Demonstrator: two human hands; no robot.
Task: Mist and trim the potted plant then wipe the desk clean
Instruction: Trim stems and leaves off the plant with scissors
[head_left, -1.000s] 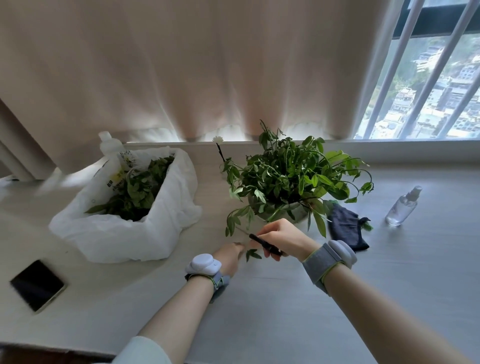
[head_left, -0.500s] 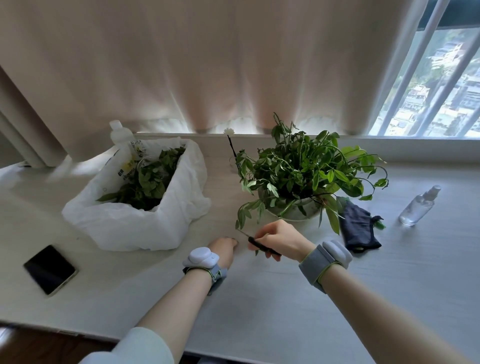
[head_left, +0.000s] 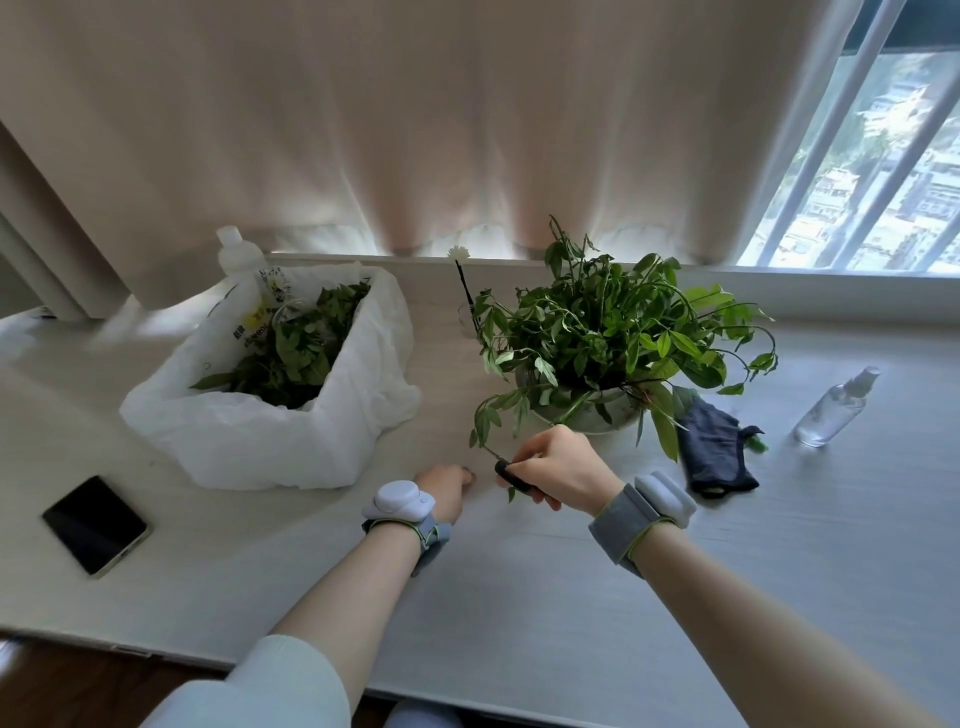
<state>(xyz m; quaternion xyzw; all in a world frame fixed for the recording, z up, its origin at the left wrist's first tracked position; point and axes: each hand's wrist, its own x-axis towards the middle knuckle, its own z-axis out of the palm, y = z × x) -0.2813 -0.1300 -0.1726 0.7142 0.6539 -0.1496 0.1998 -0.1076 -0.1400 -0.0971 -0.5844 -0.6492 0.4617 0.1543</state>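
A leafy green potted plant (head_left: 613, 338) in a pale bowl stands on the white desk (head_left: 519, 597) near the window sill. My right hand (head_left: 558, 470) grips black-handled scissors (head_left: 506, 470) at a drooping stem on the plant's front left side. My left hand (head_left: 447, 488) rests on the desk just left of the scissors, its fingers hidden from me. A clear spray bottle (head_left: 836, 408) lies to the right of the plant. A dark blue cloth (head_left: 714, 452) lies beside the pot.
A white plastic bag (head_left: 270, 431) holding cut leaves sits at the left, with a white bottle (head_left: 239, 257) behind it. A black phone (head_left: 96, 525) lies near the desk's front left edge. A small flower stick (head_left: 465, 283) stands behind the plant. Curtain and window are behind.
The view has shifted so the desk things sit a little further right and lower. My hands have stayed at the drooping stem, the right one still holding the scissors.
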